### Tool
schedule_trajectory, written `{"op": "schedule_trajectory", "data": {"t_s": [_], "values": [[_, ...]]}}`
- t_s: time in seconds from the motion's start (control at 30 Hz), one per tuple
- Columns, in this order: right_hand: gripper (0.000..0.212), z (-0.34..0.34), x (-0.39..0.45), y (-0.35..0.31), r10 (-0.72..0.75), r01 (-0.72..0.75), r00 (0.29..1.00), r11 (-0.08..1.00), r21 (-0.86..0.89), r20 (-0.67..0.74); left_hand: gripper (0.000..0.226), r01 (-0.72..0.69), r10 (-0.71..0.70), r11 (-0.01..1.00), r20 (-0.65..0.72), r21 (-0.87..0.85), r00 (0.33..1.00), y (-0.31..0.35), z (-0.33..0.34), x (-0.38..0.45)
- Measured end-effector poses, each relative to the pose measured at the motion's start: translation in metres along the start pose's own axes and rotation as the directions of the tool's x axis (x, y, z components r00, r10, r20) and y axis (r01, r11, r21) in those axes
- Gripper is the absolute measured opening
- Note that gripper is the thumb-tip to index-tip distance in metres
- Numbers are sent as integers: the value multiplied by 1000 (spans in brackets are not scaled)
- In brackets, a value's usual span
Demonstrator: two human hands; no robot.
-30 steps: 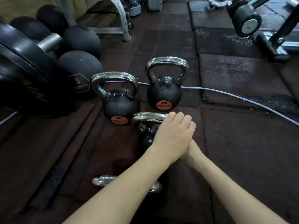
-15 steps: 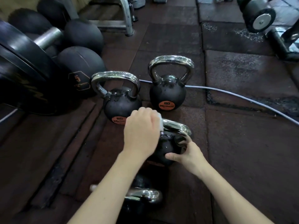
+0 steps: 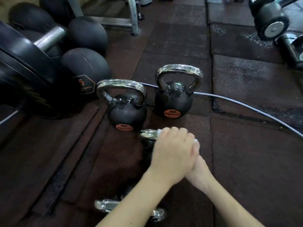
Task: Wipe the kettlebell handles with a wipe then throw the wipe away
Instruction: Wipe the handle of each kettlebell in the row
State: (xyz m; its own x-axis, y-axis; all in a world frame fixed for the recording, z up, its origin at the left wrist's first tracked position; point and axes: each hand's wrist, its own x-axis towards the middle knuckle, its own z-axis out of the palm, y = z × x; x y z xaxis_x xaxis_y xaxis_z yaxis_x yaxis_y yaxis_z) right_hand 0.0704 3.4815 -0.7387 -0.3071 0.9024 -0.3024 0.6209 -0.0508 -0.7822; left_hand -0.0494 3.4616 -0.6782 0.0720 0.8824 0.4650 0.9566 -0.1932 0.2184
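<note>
Several black kettlebells with chrome handles stand on the rubber floor. Two are at the back, the left one (image 3: 127,110) and the right one (image 3: 173,102). My left hand (image 3: 172,153) is closed over the handle (image 3: 147,135) of a third kettlebell in front of them and holds a white wipe (image 3: 159,131) against it. Bits of the wipe show at both sides of the hand. My right hand (image 3: 199,171) lies under and behind the left one, mostly hidden, so its grip is unclear. A fourth kettlebell's handle (image 3: 105,204) shows under my left forearm.
Black medicine balls (image 3: 85,66) and a barbell with large plates (image 3: 24,66) lie at the left. A grey cable (image 3: 246,105) crosses the floor behind the kettlebells. A metal frame leg (image 3: 133,15) stands at the back, and a dumbbell (image 3: 270,20) at the top right.
My left hand with the wipe has slid right along the third kettlebell's handle, uncovering its left end. It now covers my right hand, which was visible on the kettlebell's right side.
</note>
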Motion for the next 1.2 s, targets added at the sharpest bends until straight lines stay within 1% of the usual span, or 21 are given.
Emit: {"op": "schedule_trajectory", "data": {"t_s": [0.03, 0.1, 0.17, 0.23, 0.3, 0.37, 0.43, 0.5, 0.57, 0.6, 0.67, 0.7, 0.77, 0.83, 0.87, 0.9, 0.93, 1.0, 1.07, 1.1, 1.2], "values": [[34, -3, 1, 9, 28, -32, 997, 997, 66, 65, 25, 102, -103, 995, 6, 7, 995, -16, -5, 3], [54, -7, 2, 13, 25, -30, 998, 996, 89, 57, 29, 270, -270, 963, -17, -7, 963, -45, -14, 1], [58, -5, 2, 8, 58, -66, 996, 991, 120, 69, 33, 431, -426, 888, 69, -160, 902, -63, -18, -4], [58, -3, -1, 7, 43, -50, 998, 989, 139, 53, 35, 518, -511, 803, 106, -295, 853, -65, -15, -6], [58, -4, 1, 11, 81, -88, 996, 982, 166, 46, 35, 565, -555, 787, 115, -248, 824, -57, -18, -3], [58, -3, 0, 8, 63, -66, 998, 988, 142, 28, 32, 526, -521, 843, 70, -115, 851, -39, -20, -1], [54, -2, 1, 13, 52, -54, 998, 991, 122, 20, 27, 393, -393, 919, 47, 4, 918, -17, -15, 2], [31, 0, 3, 15, 30, -31, 999, 997, 69, 16, 20, 214, -218, 975, 74, 55, 973, 7, -5, 1], [13, 1, 3, 15, -12, 14, 1000, 995, -100, 24, 16, 42, -48, 998, 127, 46, 991, 21, 1, -1], [10, 1, 3, 15, -10, 14, 1000, 990, -138, 27, 17, -31, 24, 998, 136, 52, 990, 19, 1, -2], [26, 2, 4, 15, 30, -30, 999, 1000, -7, 34, 20, -48, 42, 997, 111, 52, 993, 2, -7, -3], [41, 1, 4, 15, 31, -33, 999, 996, 78, 17, 24, 13, -17, 999, 100, 38, 995, -12, -12, -4], [62, 2, 3, 18, 48, -47, 999, 985, 163, -1, 28, 244, -237, 967, 89, -72, 967, -43, -24, -8], [66, 3, 1, 21, 59, -59, 998, 979, 193, 8, 31, 521, -492, 794, 173, -313, 853, -70, -27, -15], [66, 2, 1, 21, 66, -66, 998, 979, 194, 8, 35, 611, -575, 669, 226, -422, 786, -77, -26, -17], [67, 2, 1, 21, 64, -64, 998, 978, 197, 6, 37, 654, -615, 591, 260, -473, 744, -80, -24, -19], [66, 2, 1, 21, 72, -72, 997, 978, 197, 8, 36, 651, -616, 593, 254, -474, 746, -78, -25, -18], [65, 1, 1, 21, 66, -66, 998, 976, 207, 7, 32, 563, -545, 737, 162, -375, 822, -66, -26, -15], [64, 2, 2, 21, 63, -62, 998, 980, 190, 3, 30, 405, -401, 908, 55, -110, 914, -47, -22, -7], [61, 2, 3, 21, 63, -61, 998, 982, 179, -3, 29, 325, -325, 946, 32, 8, 945, -33, -19, -1], [40, 1, -2, 16, 15, -17, 1000, 996, 91, 22, 21, 42, -52, 994, 110, 97, 993, 12, 6, 3]]}}
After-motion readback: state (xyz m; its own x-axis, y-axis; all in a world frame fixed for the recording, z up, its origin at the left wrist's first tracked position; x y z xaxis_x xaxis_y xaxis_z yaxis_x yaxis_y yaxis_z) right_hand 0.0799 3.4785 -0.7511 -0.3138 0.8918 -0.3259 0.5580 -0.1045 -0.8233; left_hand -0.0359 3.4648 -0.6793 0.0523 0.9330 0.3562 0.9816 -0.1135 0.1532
